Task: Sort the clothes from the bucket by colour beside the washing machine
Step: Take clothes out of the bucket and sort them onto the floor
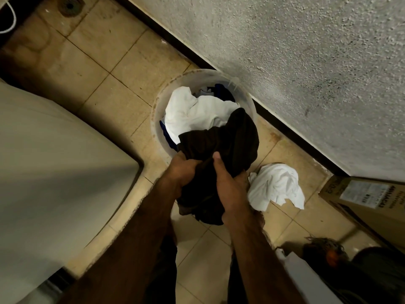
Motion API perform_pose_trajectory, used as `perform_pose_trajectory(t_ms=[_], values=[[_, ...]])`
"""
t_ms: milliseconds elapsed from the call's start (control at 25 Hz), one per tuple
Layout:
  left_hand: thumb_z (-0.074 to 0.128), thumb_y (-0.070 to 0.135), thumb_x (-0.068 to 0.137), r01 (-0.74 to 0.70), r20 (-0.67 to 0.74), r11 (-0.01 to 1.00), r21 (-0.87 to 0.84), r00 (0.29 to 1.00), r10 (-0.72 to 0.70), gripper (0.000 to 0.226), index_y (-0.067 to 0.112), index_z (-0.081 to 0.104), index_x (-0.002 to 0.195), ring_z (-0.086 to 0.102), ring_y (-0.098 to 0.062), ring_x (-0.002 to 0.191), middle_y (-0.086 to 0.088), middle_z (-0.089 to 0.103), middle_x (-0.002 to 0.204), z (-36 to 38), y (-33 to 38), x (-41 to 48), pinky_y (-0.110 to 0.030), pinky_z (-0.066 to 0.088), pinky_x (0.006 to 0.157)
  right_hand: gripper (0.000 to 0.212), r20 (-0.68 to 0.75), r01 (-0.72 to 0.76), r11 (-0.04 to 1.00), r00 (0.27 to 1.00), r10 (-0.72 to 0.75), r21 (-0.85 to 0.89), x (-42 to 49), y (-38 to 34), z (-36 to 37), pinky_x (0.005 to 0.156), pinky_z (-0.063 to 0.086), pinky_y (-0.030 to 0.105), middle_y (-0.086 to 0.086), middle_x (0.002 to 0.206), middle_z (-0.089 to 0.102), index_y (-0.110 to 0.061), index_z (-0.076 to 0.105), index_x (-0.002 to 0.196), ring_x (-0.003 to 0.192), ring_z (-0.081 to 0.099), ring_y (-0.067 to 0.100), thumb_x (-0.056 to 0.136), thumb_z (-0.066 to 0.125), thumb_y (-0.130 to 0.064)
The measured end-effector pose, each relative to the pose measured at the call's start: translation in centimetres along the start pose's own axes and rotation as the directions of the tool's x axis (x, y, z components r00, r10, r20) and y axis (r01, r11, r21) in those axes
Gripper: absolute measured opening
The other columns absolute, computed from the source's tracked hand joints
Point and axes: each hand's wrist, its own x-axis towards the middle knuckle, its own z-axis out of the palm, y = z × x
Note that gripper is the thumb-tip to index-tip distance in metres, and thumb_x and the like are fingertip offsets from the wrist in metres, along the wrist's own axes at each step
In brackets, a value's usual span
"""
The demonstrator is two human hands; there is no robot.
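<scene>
Both hands grip a dark brown-black garment point(221, 141) at the centre of the frame. The left hand point(183, 170) bunches the cloth from the left with curled fingers, and the right hand point(232, 189) clasps it from the right, thumb pointing up along the fabric. The garment's upper part drapes over the near rim of the translucent white bucket point(157, 119). The bucket stands on the tan tiled floor point(105, 69), close against the dark skirting of the rough grey wall point(306, 62) in the upper right. Inside the bucket lies a crumpled white garment point(192, 110), with blue clothes point(222, 89) showing behind it at the far side. A second white garment point(276, 185) lies in a heap on the floor right of the hands, near the bucket. The pale, smooth washing machine point(54, 172) fills the left of the frame. A cardboard box point(361, 200) sits at the right edge, and a round floor drain point(69, 5) shows at the top left.
</scene>
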Motion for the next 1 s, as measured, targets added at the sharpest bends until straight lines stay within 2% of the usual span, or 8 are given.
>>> perform_pose_trajectory(t_ms=[160,240,360,560,720,800,880,1000], values=[[0.061,0.0,0.09,-0.158,-0.041,0.986,0.05,0.986,0.16,0.044,0.016,0.062,0.131,0.069,-0.027,0.102,-0.007,0.072,0.113,0.0,0.3,-0.8,-0.04,0.058,0.091,0.123,0.028,-0.054,0.996,0.998,0.052,0.072,1.1,-0.4,0.3,0.107,0.051,0.046,-0.006,0.137,0.062,-0.033,0.041,0.15,0.12,0.063,0.023,0.044,0.092,-0.069],[0.059,0.003,0.091,-0.2,-0.034,0.979,0.031,0.979,0.201,0.045,0.019,0.059,0.133,0.069,-0.025,0.103,-0.006,0.071,0.114,-0.3,1.9,-0.4,-0.038,0.058,0.09,0.111,0.056,-0.028,0.997,0.998,0.025,0.069,2.3,-1.5,1.2,0.101,0.055,0.049,-0.002,0.127,0.07,-0.033,0.051,0.143,0.112,0.068,0.026,0.044,0.095,-0.056],[0.061,0.012,0.087,-0.146,-0.045,0.989,-0.038,0.989,0.144,0.05,0.026,0.058,0.135,0.069,-0.028,0.106,-0.005,0.072,0.116,-1.1,3.0,2.0,-0.044,0.057,0.094,0.088,0.112,0.046,0.999,0.993,-0.043,-0.021,3.9,-4.7,2.2,0.102,0.053,0.049,-0.001,0.121,0.07,-0.029,0.055,0.141,0.112,0.066,0.029,0.061,0.087,-0.041],[0.066,0.009,0.086,0.041,-0.227,0.998,-0.057,0.972,-0.053,0.049,0.018,0.06,0.133,0.064,-0.036,0.111,-0.013,0.066,0.127,0.7,-3.1,2.1,-0.05,0.052,0.103,0.055,-0.066,0.023,0.934,0.997,-0.049,-0.357,3.3,0.0,1.3,0.104,0.05,0.044,0.009,0.128,0.067,-0.018,0.062,0.134,0.119,0.061,0.035,0.084,0.073,-0.038],[0.064,0.012,0.089,-0.009,-0.271,0.994,-0.113,0.962,-0.023,0.056,0.02,0.052,0.142,0.06,-0.033,0.12,-0.007,0.061,0.134,1.5,-4.8,3.1,-0.049,0.049,0.107,0.04,-0.015,-0.018,0.969,1.0,0.015,-0.245,4.3,1.1,-0.1,0.073,0.049,0.02,0.008,0.121,0.066,-0.009,0.061,0.133,0.091,0.059,0.019,0.096,0.068,-0.022],[0.06,0.007,0.091,-0.009,-0.273,0.987,-0.159,0.961,-0.035,0.054,0.018,0.051,0.143,0.06,-0.033,0.12,-0.009,0.061,0.134,1.5,-4.4,4.1,-0.048,0.049,0.107,0.04,0.006,-0.038,0.972,0.999,0.04,-0.233,5.0,0.7,0.1,0.054,0.044,0.011,0.005,0.115,0.063,-0.008,0.059,0.135,0.088,0.056,0.017,0.097,0.066,-0.019],[0.059,0.003,0.091,-0.05,-0.288,0.985,-0.166,0.958,0.0,0.052,0.016,0.053,0.141,0.062,-0.03,0.116,-0.007,0.064,0.128,1.8,-4.2,4.5,-0.043,0.051,0.104,0.036,0.013,-0.001,0.974,1.0,0.004,-0.228,5.6,0.3,0.6,0.062,0.047,0.014,0.001,0.106,0.061,-0.008,0.059,0.133,0.098,0.06,0.023,0.098,0.064,-0.015],[0.059,0.002,0.092,-0.15,-0.286,0.979,-0.135,0.952,0.106,0.05,0.013,0.053,0.141,0.06,-0.021,0.109,-0.004,0.063,0.123,1.7,-2.0,5.5,-0.03,0.05,0.094,0.027,0.05,0.083,0.959,0.996,-0.073,-0.272,7.6,-1.6,1.8,0.088,0.051,0.035,0.004,0.105,0.066,-0.01,0.063,0.123,0.109,0.062,0.032,0.097,0.065,-0.015]])
